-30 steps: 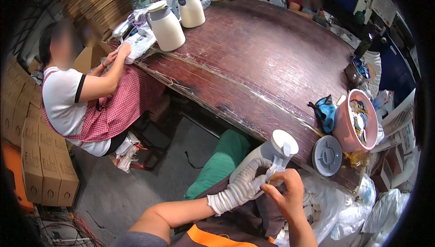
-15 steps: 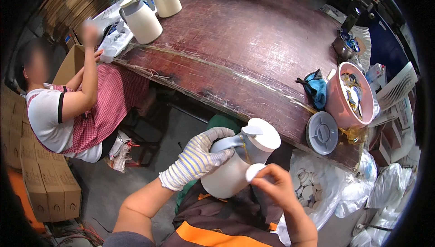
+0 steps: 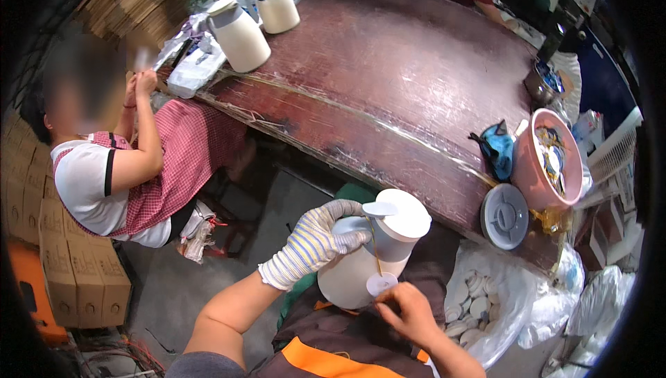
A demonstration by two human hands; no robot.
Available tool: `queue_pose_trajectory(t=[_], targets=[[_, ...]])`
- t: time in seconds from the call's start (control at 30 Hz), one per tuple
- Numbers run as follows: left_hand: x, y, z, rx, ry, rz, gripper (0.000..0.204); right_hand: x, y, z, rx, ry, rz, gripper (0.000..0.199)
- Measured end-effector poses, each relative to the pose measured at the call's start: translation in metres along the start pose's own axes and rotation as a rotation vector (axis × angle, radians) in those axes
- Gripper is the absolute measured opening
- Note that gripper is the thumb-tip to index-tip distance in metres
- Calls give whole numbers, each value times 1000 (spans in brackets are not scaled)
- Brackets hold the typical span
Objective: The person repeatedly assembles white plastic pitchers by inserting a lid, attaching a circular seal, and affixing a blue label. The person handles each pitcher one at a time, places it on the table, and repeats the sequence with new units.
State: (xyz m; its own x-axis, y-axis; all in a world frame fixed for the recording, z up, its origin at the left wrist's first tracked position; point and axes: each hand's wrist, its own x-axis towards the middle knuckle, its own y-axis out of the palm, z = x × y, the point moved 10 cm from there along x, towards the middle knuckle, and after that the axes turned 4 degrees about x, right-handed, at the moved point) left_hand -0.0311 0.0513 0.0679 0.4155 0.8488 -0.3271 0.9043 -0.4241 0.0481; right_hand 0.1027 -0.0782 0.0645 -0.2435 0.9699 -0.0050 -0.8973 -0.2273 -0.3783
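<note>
My left hand (image 3: 320,238), in a striped knit glove, is closed around the grey handle of a vacuum jug (image 3: 348,277). The jug has a cream body, grey collar and round white lid (image 3: 408,213), and it rests tilted over my lap. From its handle side a thin yellowish cord (image 3: 378,256) runs down to a small round white tag (image 3: 381,283). My bare right hand (image 3: 409,312) pinches the tag's lower edge in front of the jug body. Part of the handle is hidden under the glove.
Two similar jugs (image 3: 239,36) stand on the dark red table (image 3: 402,52). At its right end are a pink bucket (image 3: 541,159), a grey round lid (image 3: 505,216) and a blue cloth (image 3: 496,149). Below lies a bag of white discs (image 3: 479,301). A co-worker (image 3: 114,170) sits left.
My right hand has drawn the tag slightly down and turned it to face up, and the cord now hangs down to it. The left hand still grips the handle. The view has shifted.
</note>
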Motion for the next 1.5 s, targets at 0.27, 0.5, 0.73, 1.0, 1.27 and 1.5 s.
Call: queue_pose_trajectory(t=[0.27,0.5,0.73,1.0,1.27,1.5], targets=[[-29,-60,-131,-162,494,-212,47,-35,-59,-59,381,357,-377,7],[57,-151,-133,-7,802,-658,37,-34,-37,-65,208,245,-320,14],[127,-289,-145,622,516,-1200,66,-30,-34,-70,140,240,-294,13],[178,-174,-70,792,491,-895,39,17,-108,-76,110,162,-565,19],[214,-38,-38,1263,714,-614,28,101,-168,-111,-383,59,-824,21],[207,-48,-44,1189,719,-595,29,108,-153,-92,-574,-40,-861,16]])
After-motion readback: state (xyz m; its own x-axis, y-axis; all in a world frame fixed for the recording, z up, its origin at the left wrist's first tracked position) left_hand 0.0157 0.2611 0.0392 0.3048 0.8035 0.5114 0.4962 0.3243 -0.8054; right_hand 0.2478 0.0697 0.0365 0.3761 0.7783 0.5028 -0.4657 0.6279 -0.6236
